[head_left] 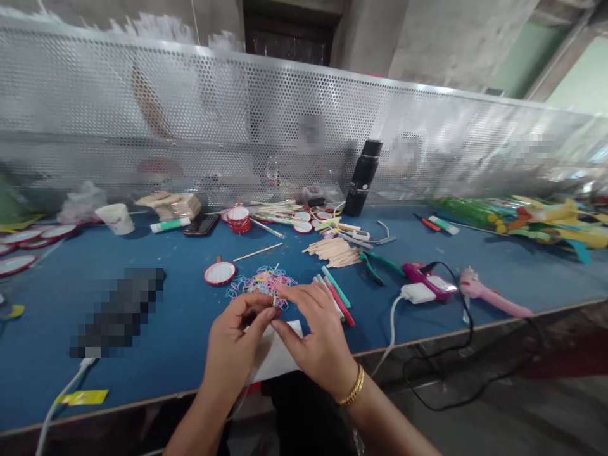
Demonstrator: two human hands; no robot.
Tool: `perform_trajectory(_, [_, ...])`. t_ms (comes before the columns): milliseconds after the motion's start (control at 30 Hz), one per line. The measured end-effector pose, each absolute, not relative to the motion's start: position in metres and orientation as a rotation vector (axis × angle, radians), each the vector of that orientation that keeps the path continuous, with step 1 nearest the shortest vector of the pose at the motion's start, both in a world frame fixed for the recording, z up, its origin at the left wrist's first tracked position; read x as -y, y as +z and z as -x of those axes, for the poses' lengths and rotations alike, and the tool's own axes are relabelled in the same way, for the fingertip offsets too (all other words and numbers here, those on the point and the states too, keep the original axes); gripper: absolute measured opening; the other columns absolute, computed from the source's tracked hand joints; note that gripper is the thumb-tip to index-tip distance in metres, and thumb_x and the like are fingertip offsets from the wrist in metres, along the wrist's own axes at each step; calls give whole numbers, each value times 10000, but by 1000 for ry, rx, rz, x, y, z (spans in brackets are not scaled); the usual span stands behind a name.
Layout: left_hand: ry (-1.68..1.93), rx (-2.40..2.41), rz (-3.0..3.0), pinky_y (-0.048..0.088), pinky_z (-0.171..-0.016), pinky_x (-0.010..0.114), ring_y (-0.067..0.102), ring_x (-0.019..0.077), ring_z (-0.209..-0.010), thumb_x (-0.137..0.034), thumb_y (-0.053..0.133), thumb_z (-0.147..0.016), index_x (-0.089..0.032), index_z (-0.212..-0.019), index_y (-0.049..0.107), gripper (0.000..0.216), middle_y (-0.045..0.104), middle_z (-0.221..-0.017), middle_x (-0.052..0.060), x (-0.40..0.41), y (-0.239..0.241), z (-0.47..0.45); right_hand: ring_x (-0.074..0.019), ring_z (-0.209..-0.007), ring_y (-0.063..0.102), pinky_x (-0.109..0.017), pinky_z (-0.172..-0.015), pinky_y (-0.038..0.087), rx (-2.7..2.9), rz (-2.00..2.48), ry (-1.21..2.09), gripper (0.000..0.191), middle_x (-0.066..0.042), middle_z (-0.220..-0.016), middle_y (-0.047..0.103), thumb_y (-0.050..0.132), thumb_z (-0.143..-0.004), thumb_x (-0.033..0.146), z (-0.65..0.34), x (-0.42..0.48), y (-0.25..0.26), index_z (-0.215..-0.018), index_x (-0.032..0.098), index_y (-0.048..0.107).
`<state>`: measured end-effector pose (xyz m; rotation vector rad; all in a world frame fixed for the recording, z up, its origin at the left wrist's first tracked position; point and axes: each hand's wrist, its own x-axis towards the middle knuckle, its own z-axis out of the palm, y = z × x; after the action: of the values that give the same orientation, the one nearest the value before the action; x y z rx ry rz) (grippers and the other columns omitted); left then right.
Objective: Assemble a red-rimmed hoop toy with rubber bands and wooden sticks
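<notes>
My left hand [235, 345] and my right hand [313, 335] meet over the near edge of the blue table [156, 329]. Their fingertips are pinched together on something small that I cannot make out, above a white sheet [280, 354]. Just beyond the fingers lies a heap of small coloured rubber bands [261, 283]. A gold bangle [352, 387] circles my right wrist. A red-rimmed white round disc [220, 273] lies to the left of the heap. Several coloured pens [335, 294] lie to the right of my right hand.
A pile of wooden sticks [335, 250], green-handled pliers [375, 263], a black bottle [362, 177], a phone [202, 223] and a white cup [116, 218] lie farther back. A white charger [418, 293], a pink device [430, 280] and cables sit at the right. A perforated metal screen [190, 120] closes the back.
</notes>
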<state>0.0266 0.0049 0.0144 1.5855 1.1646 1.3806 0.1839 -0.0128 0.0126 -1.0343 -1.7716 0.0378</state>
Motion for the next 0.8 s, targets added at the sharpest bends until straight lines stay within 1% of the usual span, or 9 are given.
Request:
perform_trajectory(133, [1333, -1156, -1568, 575, -780, 320, 734, 201, -800, -431, 733, -800, -201, -1030, 745, 325, 791, -875, 45, -7, 13, -24, -187, -1025, 653, -424, -1086, 335, 1783, 1032, -44, 161, -3, -1060, 751, 666, -918, 244, -182, 16, 17, -1076, 271, 673])
perform_trajectory(233, [1358, -1196, -1584, 586, -822, 360, 741, 237, -854, -486, 753, -764, -214, -1006, 781, 365, 803, -949, 65, -10, 12, -22, -171, -980, 662, -421, -1103, 317, 1789, 1042, -83, 82, 10, -1012, 764, 641, -943, 268, -180, 16, 19, -1009, 275, 689])
perform_trajectory(333, [1365, -1201, -1601, 592, -848, 377, 742, 259, -899, -532, 768, -735, -228, -976, 797, 390, 802, -995, 72, -13, 13, -22, -163, -963, 668, -411, -1106, 318, 1781, 1055, -81, 104, 6, -1012, 772, 611, -969, 314, -180, 15, 18, -1009, 268, 695])
perform_trajectory(433, [1356, -1135, -1570, 602, -848, 369, 739, 260, -919, -558, 777, -719, -229, -965, 798, 411, 798, -1011, 78, -13, 14, -22, -150, -954, 676, -391, -1099, 330, 1759, 1051, -69, 121, 6, -1003, 775, 595, -980, 319, -181, 15, 18, -1006, 260, 697])
perform_trajectory(567, [1335, -1065, -1477, 615, -822, 350, 733, 253, -922, -526, 824, -682, -235, -986, 792, 422, 789, -1035, 78, -15, 12, -19, -145, -978, 683, -382, -1099, 341, 1766, 1088, -73, 160, 4, -1005, 779, 560, -999, 333, -181, 16, 20, -1028, 268, 703])
perform_trajectory(700, [1307, -1046, -1347, 626, -763, 329, 735, 262, -916, -493, 879, -617, -231, -1006, 787, 478, 790, -1019, 85, -20, 5, -15, -138, -983, 684, -378, -1082, 356, 1804, 1097, -76, 188, 8, -1031, 782, 539, -1015, 346, -182, 16, 23, -1062, 273, 706])
perform_trajectory(800, [1303, -1042, -1309, 622, -751, 307, 736, 259, -924, -475, 897, -597, -223, -1028, 780, 512, 792, -1015, 82, -22, 3, -14, -137, -981, 677, -384, -1074, 364, 1820, 1083, -87, 189, 15, -1044, 778, 539, -1014, 326, -184, 18, 25, -1087, 284, 708])
